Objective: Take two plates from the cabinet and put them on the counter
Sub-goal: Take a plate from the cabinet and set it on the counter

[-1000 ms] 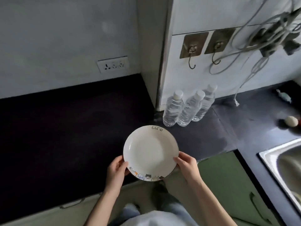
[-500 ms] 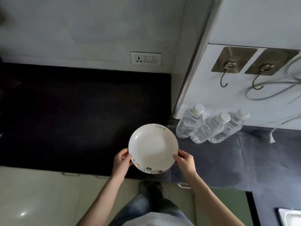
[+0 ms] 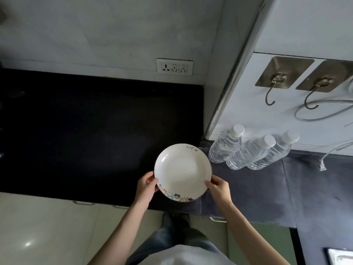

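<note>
A white plate (image 3: 182, 172) with the word "life" on its far rim and small cartoon cats along its near rim is held over the front part of the dark counter (image 3: 86, 134). My left hand (image 3: 146, 186) grips its left rim and my right hand (image 3: 218, 188) grips its right rim. Whether it is a single plate or a stack I cannot tell, nor whether it touches the counter. No cabinet with plates is in view.
Three clear water bottles (image 3: 248, 150) with white caps stand right of the plate against the white wall. Two metal hooks (image 3: 275, 83) and grey cables hang above them. A wall socket (image 3: 174, 66) sits behind the counter. A sink corner (image 3: 340, 256) shows at the bottom right.
The view has swung left, so the sink and the cables have slid out to the right. The plate stays in both hands, a little farther out over the counter edge.
</note>
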